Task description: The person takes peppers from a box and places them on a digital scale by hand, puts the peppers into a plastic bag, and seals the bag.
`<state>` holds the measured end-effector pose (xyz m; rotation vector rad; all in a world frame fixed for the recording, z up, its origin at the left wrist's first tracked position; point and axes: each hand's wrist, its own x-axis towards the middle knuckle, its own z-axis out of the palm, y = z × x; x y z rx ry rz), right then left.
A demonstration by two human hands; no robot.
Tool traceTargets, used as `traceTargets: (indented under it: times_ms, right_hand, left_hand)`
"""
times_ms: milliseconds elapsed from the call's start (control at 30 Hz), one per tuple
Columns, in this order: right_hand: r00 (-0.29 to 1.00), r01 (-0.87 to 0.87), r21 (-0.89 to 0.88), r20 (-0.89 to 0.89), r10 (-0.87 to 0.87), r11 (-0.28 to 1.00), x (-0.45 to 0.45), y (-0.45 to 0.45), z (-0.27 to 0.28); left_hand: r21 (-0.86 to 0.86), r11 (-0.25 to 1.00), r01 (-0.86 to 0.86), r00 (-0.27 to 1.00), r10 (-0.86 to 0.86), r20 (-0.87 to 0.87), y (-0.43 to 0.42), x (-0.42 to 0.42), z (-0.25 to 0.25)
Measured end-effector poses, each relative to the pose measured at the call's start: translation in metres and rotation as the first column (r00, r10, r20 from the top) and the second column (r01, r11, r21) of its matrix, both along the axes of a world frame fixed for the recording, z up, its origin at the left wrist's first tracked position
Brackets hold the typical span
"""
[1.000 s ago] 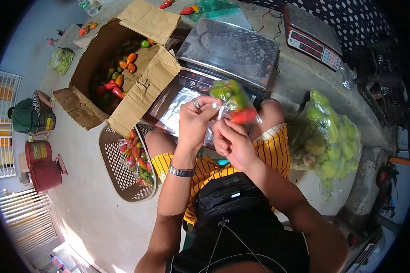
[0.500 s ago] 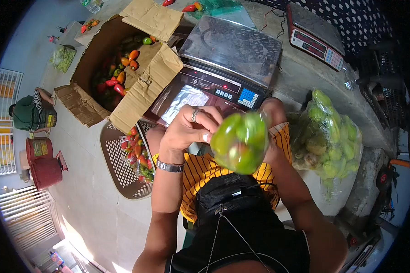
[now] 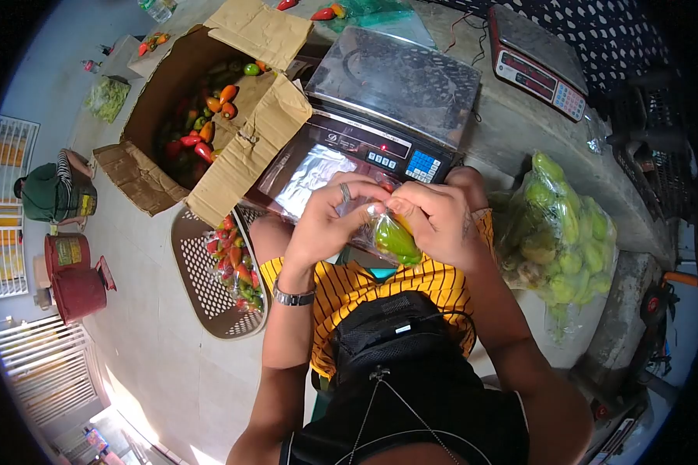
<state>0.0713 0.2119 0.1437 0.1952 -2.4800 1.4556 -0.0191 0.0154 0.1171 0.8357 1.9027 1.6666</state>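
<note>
Both hands meet over my lap at a clear plastic bag of peppers (image 3: 396,239), which shows mostly green and hangs below the fingers. My left hand (image 3: 329,222), with a ring and a wristwatch, pinches the top of the bag. From the other side my right hand (image 3: 436,220) grips the same part, its fingers curled. Just beyond them stands a digital scale (image 3: 395,81) with a bare metal plate. The cardboard box (image 3: 248,143) beside it holds loose red, orange and green peppers. Bagged peppers (image 3: 233,265) lie in a perforated basket (image 3: 196,285) at my left.
A large bag of green vegetables (image 3: 562,240) rests at my right. Behind it is a concrete ledge (image 3: 520,139) with a second scale (image 3: 539,74). On the far left, a person in green (image 3: 43,194) bends near red containers (image 3: 74,287).
The bag was swung round in front of my right hand and now hangs lower between both hands. My right hand has come up beside my left at the bag's top.
</note>
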Motion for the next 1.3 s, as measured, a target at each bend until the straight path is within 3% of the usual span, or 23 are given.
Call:
traceTargets:
  times_ms: [67, 167, 533, 633, 767, 867, 1000, 1133, 1233, 1300]
  right_hand:
    - [1.0, 0.008, -0.114, 0.012, -0.007, 0.993, 0.0, -0.005, -0.001]
    - [0.999, 0.0, -0.139, 0.048, 0.007, 0.99, 0.004, -0.007, -0.011]
    - [0.997, -0.027, -0.101, 0.067, 0.034, 0.995, 0.008, -0.01, -0.016]
    - [0.996, 0.018, -0.146, 0.092, -0.004, 0.989, 0.007, -0.01, -0.015]
    - [0.969, 0.108, -0.099, 0.234, -0.082, 0.989, 0.005, -0.009, -0.013]
    - [0.92, 0.193, -0.194, 0.376, -0.108, 0.962, 0.006, -0.016, -0.028]
    - [0.928, 0.284, 0.006, 0.249, -0.276, 0.959, 0.009, -0.038, -0.031]
    - [0.935, 0.316, 0.187, 0.105, -0.339, 0.93, 0.009, -0.039, -0.036]
    - [0.933, 0.338, 0.262, 0.03, -0.358, 0.904, 0.007, -0.038, -0.041]
    - [0.928, 0.361, 0.252, 0.0, -0.373, 0.898, 0.006, -0.039, -0.041]
  left_hand:
    - [0.067, 0.998, -0.001, 0.999, 0.003, -0.036, 0.002, 0.01, -0.01]
    - [0.101, 0.995, -0.003, 0.999, -0.001, 0.035, 0.004, 0.019, -0.025]
    - [0.09, 0.989, -0.115, 0.991, 0.121, -0.064, 0.004, 0.038, -0.028]
    - [0.065, 0.991, -0.119, 0.992, 0.121, -0.022, 0.004, 0.036, -0.029]
    - [0.096, 0.915, -0.393, 0.912, 0.374, 0.168, 0.012, 0.04, -0.039]
    - [-0.05, 0.848, -0.528, 0.848, 0.525, -0.065, 0.02, 0.046, -0.032]
    - [-0.097, 0.69, -0.717, 0.681, 0.664, -0.31, 0.037, 0.053, -0.044]
    - [-0.117, 0.69, -0.715, 0.643, 0.582, -0.498, 0.038, 0.051, -0.051]
    - [-0.207, 0.672, -0.711, 0.677, 0.574, -0.461, 0.038, 0.051, -0.051]
    - [-0.175, 0.677, -0.715, 0.691, 0.646, -0.325, 0.038, 0.05, -0.052]
